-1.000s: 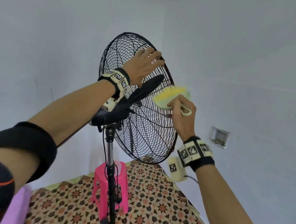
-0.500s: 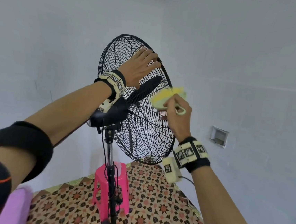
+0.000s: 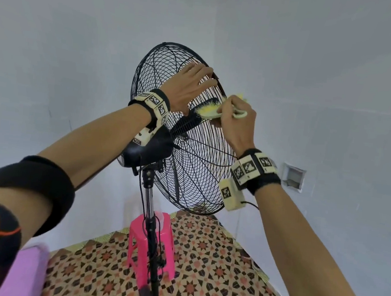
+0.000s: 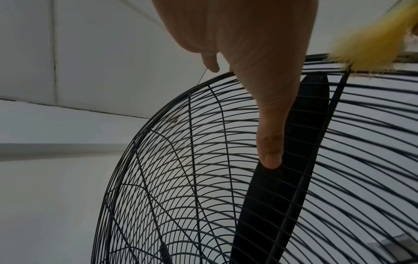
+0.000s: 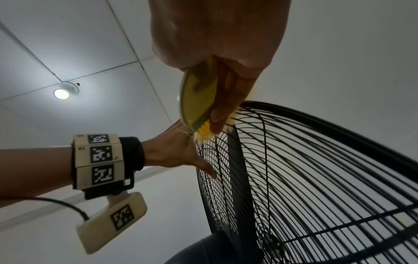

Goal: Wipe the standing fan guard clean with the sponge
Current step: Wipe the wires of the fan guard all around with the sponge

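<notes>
We are standing close under the fan guard (image 3: pixel 184 132), the big black wire cage tipped up on its pole (image 3: pixel 150 217), with the pink stool (image 3: pixel 152 241) just behind the pole on the patterned floor (image 3: pixel 214 264). We are reaching up with both arms because the part being cleaned is the upper rim, high and to the right.

The left hand (image 3: pixel 187 87) is lying flat on the top of the guard, fingers spread straight over the wires, gripping nothing; we judge it is bracing the cage so it is not rocking under the scrubbing. The right hand (image 3: pixel 236 118) is curling round the pale handle of the sponge (image 3: pixel 209 109), a yellow bristly scrubber, and is pressing its yellow face against the wires just right of the left hand, near the rim.

Now the wrist views are giving us what the head view is missing. The left wrist view is showing the thumb (image 4: pixel 270 142) hanging down over the wires, in front of a dark blade (image 4: pixel 282 178) inside the cage, and the yellow fringe (image 4: pixel 371 51) sitting right on the rim wire. The right wrist view is showing the scrubber's smooth back (image 5: pixel 198 96) and the fingers (image 5: pixel 228 100) wrapping its edge, plus a ceiling lamp (image 5: pixel 61 94) that no other view is catching. Only the head view is showing the stool and floor.
</notes>
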